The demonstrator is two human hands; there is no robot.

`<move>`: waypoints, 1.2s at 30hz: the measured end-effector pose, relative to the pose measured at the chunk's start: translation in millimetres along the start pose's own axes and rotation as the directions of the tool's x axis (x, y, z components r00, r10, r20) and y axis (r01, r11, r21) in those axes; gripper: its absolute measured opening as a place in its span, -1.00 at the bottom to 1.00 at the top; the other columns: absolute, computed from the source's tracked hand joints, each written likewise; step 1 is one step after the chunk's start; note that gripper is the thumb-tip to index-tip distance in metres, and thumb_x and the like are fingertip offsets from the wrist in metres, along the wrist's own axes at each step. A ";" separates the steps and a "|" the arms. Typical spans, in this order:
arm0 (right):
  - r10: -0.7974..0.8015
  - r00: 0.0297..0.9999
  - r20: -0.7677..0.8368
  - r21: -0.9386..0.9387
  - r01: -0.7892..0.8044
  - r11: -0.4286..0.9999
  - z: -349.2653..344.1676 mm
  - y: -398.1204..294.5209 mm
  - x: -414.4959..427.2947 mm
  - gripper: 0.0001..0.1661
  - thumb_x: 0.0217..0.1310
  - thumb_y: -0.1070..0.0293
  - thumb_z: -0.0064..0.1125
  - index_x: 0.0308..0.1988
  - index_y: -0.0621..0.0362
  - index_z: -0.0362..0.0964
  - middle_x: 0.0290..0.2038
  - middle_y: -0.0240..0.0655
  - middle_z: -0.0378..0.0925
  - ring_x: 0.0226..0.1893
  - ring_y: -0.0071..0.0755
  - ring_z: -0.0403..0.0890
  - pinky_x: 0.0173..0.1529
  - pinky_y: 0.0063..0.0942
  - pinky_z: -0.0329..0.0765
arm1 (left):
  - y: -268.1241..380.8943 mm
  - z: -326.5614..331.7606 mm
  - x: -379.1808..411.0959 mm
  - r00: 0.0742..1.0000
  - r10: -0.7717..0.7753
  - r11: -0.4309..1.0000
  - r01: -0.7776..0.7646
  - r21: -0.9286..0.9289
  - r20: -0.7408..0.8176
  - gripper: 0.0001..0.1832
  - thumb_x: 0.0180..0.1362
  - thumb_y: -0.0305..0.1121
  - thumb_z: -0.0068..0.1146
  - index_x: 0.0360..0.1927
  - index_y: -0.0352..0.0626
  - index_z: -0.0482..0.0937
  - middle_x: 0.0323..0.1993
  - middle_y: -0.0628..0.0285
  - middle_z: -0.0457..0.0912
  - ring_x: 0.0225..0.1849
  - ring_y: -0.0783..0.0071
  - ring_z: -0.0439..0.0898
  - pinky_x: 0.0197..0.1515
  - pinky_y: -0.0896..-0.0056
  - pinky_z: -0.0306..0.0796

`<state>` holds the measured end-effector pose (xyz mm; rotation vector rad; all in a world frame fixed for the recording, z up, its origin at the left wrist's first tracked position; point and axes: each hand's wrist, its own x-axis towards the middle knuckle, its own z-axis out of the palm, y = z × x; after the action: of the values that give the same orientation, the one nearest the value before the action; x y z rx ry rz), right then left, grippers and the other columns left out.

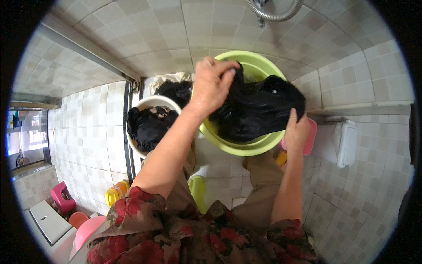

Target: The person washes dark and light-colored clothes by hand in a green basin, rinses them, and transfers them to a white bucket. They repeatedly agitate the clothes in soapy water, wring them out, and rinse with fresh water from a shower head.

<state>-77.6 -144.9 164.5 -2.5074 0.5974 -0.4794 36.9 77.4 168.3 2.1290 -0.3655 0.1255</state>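
A black garment [257,109] is stretched between both hands over a lime-green plastic basin [227,150] on the tiled floor. My left hand [214,81] pinches its upper left end between thumb and fingers, above the basin's rim. On the right side, my right hand [295,128] grips the garment's edge, thumb on top. The cloth hides most of the basin's inside. Left of the basin stands a white bucket [132,140] filled with dark clothes [151,125]. Behind that bucket lie another black cloth [176,92] and a cream cloth [165,79].
A pink plastic container [310,138] sits right of the basin. A flexible metal hose [277,16] hangs on the wall ahead. To the left are a door sill [128,132], a yellow bottle [115,194] and a magenta stool [63,198]. A white box [347,144] is mounted at right.
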 end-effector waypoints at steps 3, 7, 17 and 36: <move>-0.048 0.878 0.477 -0.035 0.074 0.997 38.9 17.1 8.3 -0.58 0.15 0.29 0.06 0.00 0.27 0.36 -0.03 0.14 0.38 -0.02 0.14 0.44 0.04 -0.15 0.38 | -25.4 47.0 -20.4 0.980 0.076 0.988 -0.099 0.115 0.185 -0.82 0.05 -0.41 0.14 -0.26 0.08 0.63 0.20 -0.13 0.23 0.26 -0.09 0.17 0.27 0.09 0.11; 0.172 0.581 0.795 -0.309 0.144 0.940 98.1 38.4 4.2 -0.15 0.10 0.30 0.13 0.32 0.02 -0.08 0.30 0.13 -0.07 0.16 0.17 0.28 0.19 -0.19 0.32 | -32.7 94.5 -28.3 0.688 -0.378 0.917 0.185 0.354 0.620 -0.55 0.06 -0.43 0.11 0.05 0.21 0.44 0.27 -0.25 0.07 0.34 -0.16 0.02 0.32 -0.03 0.02; 0.452 0.369 0.813 -0.506 0.061 0.861 210.3 67.0 9.0 0.15 0.01 0.36 0.20 0.36 -0.06 -0.48 0.24 0.22 0.04 0.13 0.15 0.32 0.19 -0.24 0.31 | -130.1 165.1 -10.2 0.416 -0.581 0.814 0.287 0.505 0.699 -0.16 -0.01 -0.56 0.03 0.36 0.02 -0.05 0.28 -0.05 0.15 0.24 0.05 0.28 0.17 0.22 0.30; 0.288 0.794 0.535 0.281 -0.489 0.826 95.8 10.9 6.2 -0.68 0.17 0.44 0.00 -0.08 0.38 0.35 -0.29 -0.02 0.52 -0.36 -0.10 0.62 -0.33 -0.30 0.61 | -25.2 86.7 -9.2 0.982 0.004 0.987 -0.034 0.157 0.186 -0.81 0.02 -0.50 -0.04 -0.29 -0.32 0.52 -0.46 -0.18 0.55 -0.33 -0.13 0.54 -0.19 0.03 0.44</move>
<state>-33.7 -118.4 82.7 -1.9125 0.7168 0.1663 31.4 20.2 97.9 2.3032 -0.5002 -0.0348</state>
